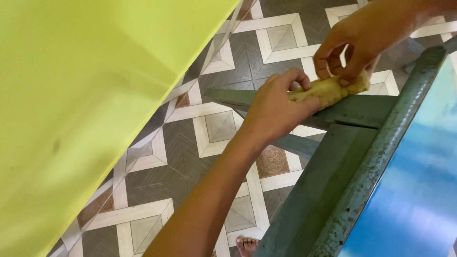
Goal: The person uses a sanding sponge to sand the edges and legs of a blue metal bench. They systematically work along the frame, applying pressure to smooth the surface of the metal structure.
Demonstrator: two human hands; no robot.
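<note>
My left hand point(276, 107) grips one end of a pale yellow-brown lump of dough point(328, 89), shaped like a thick roll. My right hand point(354, 40) comes in from the upper right and pinches the other end of the dough with thumb and fingers. The roll hangs between both hands, just above a green metal bar point(352, 110) of a frame.
A worn green metal frame point(381, 152) with rust spots runs diagonally at the right, edging a shiny blue surface point(419, 190). A large yellow-green sheet point(85, 95) fills the left. Patterned tile floor point(214, 128) lies below, with toes of a foot point(247, 245) at the bottom.
</note>
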